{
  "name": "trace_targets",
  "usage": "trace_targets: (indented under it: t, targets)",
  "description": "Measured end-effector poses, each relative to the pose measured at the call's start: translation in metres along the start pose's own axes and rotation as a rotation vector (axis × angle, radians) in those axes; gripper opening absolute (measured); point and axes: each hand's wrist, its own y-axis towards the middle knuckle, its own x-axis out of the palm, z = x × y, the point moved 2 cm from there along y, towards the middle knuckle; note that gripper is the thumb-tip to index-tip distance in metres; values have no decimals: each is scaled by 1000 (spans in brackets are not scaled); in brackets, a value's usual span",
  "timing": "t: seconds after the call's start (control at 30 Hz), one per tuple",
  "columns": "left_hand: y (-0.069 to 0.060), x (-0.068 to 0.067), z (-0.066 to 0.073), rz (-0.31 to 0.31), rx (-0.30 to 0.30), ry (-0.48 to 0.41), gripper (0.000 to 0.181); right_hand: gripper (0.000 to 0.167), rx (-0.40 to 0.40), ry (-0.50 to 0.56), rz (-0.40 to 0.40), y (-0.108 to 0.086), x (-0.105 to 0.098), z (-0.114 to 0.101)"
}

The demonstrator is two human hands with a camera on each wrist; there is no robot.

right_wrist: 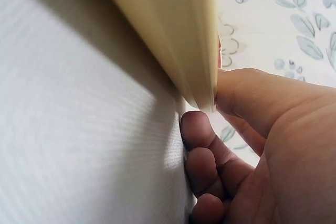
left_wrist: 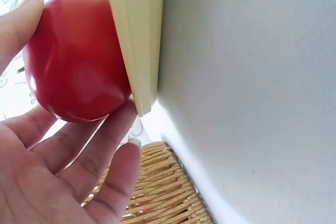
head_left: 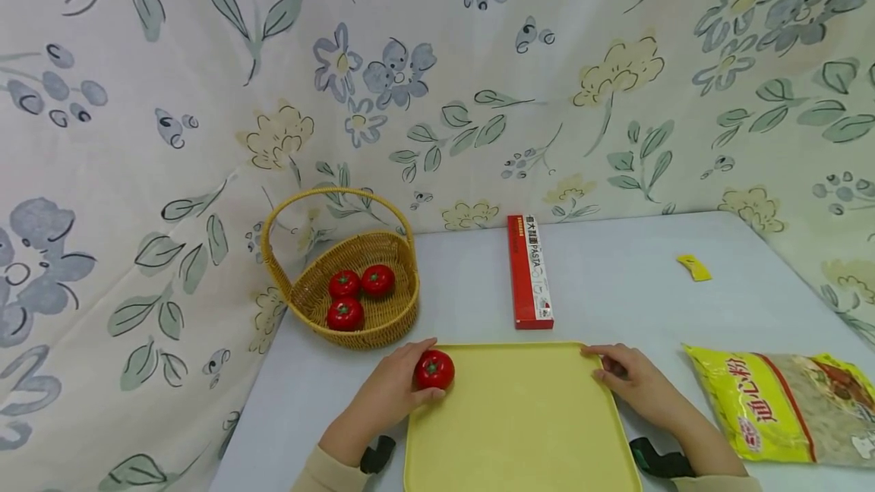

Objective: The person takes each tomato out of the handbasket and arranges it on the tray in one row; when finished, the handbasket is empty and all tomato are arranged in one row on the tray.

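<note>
Floral cloth (head_left: 437, 74) hangs behind a white tabletop (head_left: 608, 279), which carries every item listed. Relation of note: the red tomato (head_left: 434, 370) lies directly inside the left grip (head_left: 388, 387), above the far-left corner of the yellow tray (head_left: 522, 431), beside its rim. Left grip: curled, thumb to the near side and fingers to the far side, pinching the tomato; the left wrist view shows fingers below it and a fingertip at the tray corner. Right grip (head_left: 636, 380): bent about the far-right tray corner, thumb against the rim, the tray's width away from the tomato; the left is plainly the nearer. Wicker basket (head_left: 393, 334), holding three more tomatoes (head_left: 345, 313), stands just beyond the left grip, slightly to its left, and is judged the governing direction for any move of that hand. Condition of the held tomato: deep red, glossy, rounded and somewhat squat, without a clear long axis; no damage visible on the exposed skin. Also present: a red-and-white pasta box (head_left: 529, 273) beyond the tray and a yellow food bag (head_left: 772, 408) to the right.
</note>
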Motion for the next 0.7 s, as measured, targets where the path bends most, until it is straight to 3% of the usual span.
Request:
trace_targets:
  t: [0.23, 0.33, 0.43, 0.53, 0.63, 0.7]
  targets:
    - [0, -6, 1, -1, 43, 33, 83, 35, 2, -23, 15, 1, -2, 1]
    - [-1, -15, 4, -14, 53, -4, 85, 34, 0, -15, 19, 2, -2, 1]
    - [-1, -34, 8, -17, 52, -130, 84, 34, -7, -7, 9, 2, -2, 2]
    - [3, -62, 7, 27, 86, -246, 81, 35, -6, -9, 1, 2, -1, 3]
    - [15, -90, -2, 103, 137, -284, 74, 35, 0, -8, -1, 2, 0, 4]
    - [25, -105, -12, 134, 139, -291, 68, 36, 0, -6, -3, 2, 0, 4]
